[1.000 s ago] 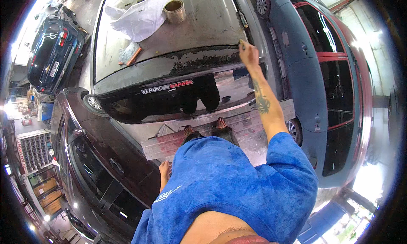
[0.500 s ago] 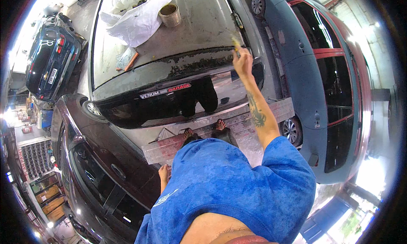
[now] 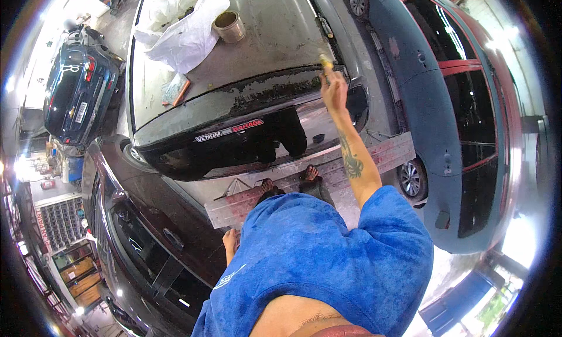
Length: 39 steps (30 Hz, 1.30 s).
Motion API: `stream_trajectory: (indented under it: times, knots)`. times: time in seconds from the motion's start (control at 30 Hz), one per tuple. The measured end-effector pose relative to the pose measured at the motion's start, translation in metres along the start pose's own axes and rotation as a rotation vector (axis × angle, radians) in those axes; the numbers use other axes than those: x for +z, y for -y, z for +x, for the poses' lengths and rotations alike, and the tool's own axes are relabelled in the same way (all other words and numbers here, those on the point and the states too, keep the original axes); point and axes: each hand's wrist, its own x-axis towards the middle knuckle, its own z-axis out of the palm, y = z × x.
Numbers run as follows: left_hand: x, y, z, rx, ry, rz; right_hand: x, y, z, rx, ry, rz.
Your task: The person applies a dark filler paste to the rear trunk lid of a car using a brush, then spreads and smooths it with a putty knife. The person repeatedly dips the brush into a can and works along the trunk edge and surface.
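Observation:
My right hand (image 3: 335, 94) reaches forward over the back edge of a grey car roof (image 3: 275, 38). Its fingers are closed around a small yellow tool that looks like a paintbrush (image 3: 326, 62), whose tip is near the roof's right rear corner. Patchy, dark, peeling paint (image 3: 257, 94) runs along that rear edge, above the black rear window (image 3: 175, 144). Down at my left side hangs my left hand (image 3: 230, 240), beside my blue shirt; its fingers are too small and partly hidden to read.
On the roof lie a white plastic sheet (image 3: 181, 44), a round bucket (image 3: 229, 27) and an orange-edged scraper or pad (image 3: 176, 90). My feet stand on a narrow plank (image 3: 374, 155). Close by are a dark car (image 3: 152, 214) on the left and a blue-grey car (image 3: 427, 120) on the right.
My right hand has stayed over the rear roof edge, with the yellow tool blurred before and clearer now. The whole view has shifted slightly. My left hand still hangs at my side.

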Motion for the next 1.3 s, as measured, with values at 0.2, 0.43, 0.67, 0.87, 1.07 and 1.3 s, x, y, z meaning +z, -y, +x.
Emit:
stream_trajectory:
  times: [0.2,0.43,0.67,0.87,1.07,1.3]
  knots:
    - [0.013,0.032,0.003,-0.107,-0.057,-0.001,0.002,-0.009,0.006,0.078,0.126,-0.016]
    - [0.024,0.036,-0.001,-0.182,-0.094,-0.165,0.01,0.015,0.006,0.043,0.009,0.012]
    - [0.026,0.013,-0.008,-0.187,-0.117,-0.208,0.091,0.092,-0.015,-0.057,0.162,0.016]
    - [0.024,0.032,0.0,-0.133,-0.058,-0.216,0.144,0.195,-0.038,-0.125,0.34,0.257]
    - [0.016,0.028,-0.007,-0.106,0.032,-0.131,0.169,0.185,-0.018,0.28,0.286,0.798]
    - [0.012,0.023,-0.011,-0.313,0.05,-0.142,0.124,0.057,0.019,0.619,0.13,0.677]
